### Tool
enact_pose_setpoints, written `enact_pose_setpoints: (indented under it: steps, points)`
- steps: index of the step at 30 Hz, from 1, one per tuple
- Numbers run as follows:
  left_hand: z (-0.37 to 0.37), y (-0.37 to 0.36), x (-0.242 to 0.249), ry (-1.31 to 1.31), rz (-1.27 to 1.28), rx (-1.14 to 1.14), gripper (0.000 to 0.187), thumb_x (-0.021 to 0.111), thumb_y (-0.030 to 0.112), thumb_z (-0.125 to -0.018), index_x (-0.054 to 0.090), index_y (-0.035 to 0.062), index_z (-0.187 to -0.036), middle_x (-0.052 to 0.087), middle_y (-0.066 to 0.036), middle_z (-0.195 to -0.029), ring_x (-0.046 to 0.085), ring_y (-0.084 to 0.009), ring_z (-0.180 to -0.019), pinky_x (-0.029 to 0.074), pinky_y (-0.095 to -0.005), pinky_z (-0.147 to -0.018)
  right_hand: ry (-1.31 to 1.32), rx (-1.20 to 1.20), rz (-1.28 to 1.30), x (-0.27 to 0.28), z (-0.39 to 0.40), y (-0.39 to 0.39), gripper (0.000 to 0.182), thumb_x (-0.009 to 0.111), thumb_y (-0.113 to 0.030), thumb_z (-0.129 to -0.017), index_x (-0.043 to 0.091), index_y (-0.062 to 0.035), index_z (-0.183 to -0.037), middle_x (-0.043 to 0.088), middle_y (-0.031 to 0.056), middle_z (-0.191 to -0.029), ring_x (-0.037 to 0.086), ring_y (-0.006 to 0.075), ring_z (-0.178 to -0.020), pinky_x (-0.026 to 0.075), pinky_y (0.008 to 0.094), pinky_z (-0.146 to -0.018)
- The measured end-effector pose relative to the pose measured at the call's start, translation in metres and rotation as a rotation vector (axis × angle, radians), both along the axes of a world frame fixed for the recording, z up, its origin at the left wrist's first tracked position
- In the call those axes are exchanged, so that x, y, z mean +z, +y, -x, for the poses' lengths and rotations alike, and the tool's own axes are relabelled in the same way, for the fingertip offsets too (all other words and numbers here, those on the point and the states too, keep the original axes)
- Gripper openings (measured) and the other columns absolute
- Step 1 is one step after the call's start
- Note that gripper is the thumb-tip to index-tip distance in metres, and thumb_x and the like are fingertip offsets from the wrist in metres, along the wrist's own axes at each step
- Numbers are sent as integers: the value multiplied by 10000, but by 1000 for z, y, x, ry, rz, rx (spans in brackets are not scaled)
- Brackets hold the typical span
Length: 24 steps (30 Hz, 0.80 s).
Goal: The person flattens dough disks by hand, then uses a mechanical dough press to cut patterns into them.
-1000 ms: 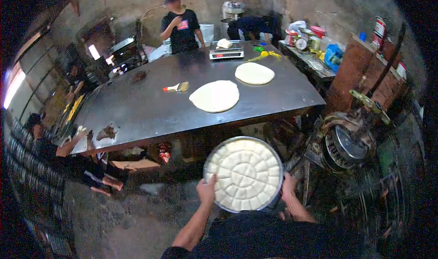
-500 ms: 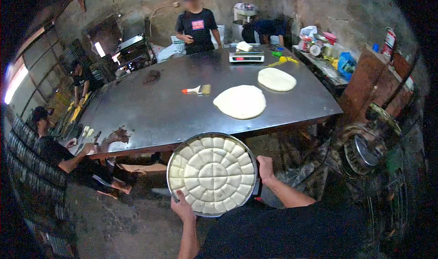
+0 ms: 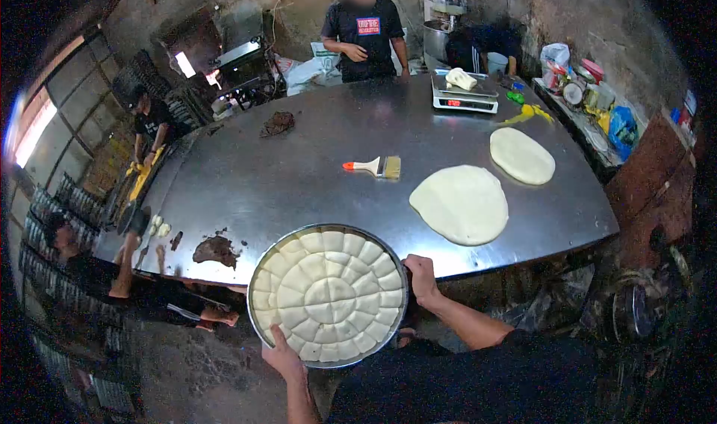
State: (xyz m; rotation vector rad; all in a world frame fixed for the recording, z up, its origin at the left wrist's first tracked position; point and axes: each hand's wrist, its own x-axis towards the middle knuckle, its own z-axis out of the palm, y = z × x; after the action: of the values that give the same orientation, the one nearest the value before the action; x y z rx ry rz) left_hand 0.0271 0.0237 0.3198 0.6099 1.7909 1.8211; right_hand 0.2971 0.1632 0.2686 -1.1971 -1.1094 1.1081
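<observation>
A round metal pan (image 3: 251, 304) is held between my two hands in front of the table's near edge. Dough (image 3: 329, 300) fills it, cut into rings of small pieces with a quartered disc at the middle. My left hand (image 3: 284, 354) grips the lower left rim, thumb over the edge onto the dough. On the right side, my right hand (image 3: 423, 278) is closed against the rim; its fingertips are hidden. Beyond the pan lie a large flat dough sheet (image 3: 461, 205), a smaller dough sheet (image 3: 522, 156) and a brush (image 3: 373, 167) with an orange-tipped handle.
The dark metal table (image 3: 306, 192) curves ahead. A digital scale (image 3: 464, 103) carries a dough lump (image 3: 461, 79). Dark brown filling (image 3: 216, 251) sits at the near left, more brown filling (image 3: 279, 124) farther back. One person (image 3: 364, 39) stands across the table; others work at left and behind.
The pan has shifted left and slightly down with both my hands, and now overlaps the table edge more. The view has moved nearer the table. The person opposite remains standing there.
</observation>
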Motion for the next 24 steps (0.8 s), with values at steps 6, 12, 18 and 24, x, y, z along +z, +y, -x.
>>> enact_pose_setpoints:
  steps: [6,12,18,24]
  points:
    - [3,14,-10,-9,-52,15,493,551,322,-954,513,-108,-1190,609,-145,-1106,575,-208,-956,459,-349,-841,6,-20,32,33,-10,5,315,516,-153,-833,418,-60,-548,369,-72,-583,339,59,-580,280,265,-532]
    - [18,22,-31,-185,98,-3,484,579,341,-938,534,-106,-1118,617,-137,-1048,568,-195,-915,462,-349,-801,-8,-113,29,30,-4,-15,263,529,-147,-796,498,12,-589,387,-33,-561,368,84,-583,289,282,-533]
    - [27,29,-20,51,-6,-42,468,627,361,-907,585,-84,-1046,619,-69,-952,535,-142,-856,446,-305,-747,6,-179,8,14,0,-19,306,517,-166,-811,445,-54,-536,374,-60,-553,329,71,-534,266,277,-497]
    - [23,27,6,78,12,-77,501,608,368,-916,559,-99,-1092,626,-105,-991,560,-153,-868,465,-305,-768,6,-180,-21,14,-4,-19,322,543,-204,-809,533,61,-626,447,28,-524,395,95,-570,315,319,-521]
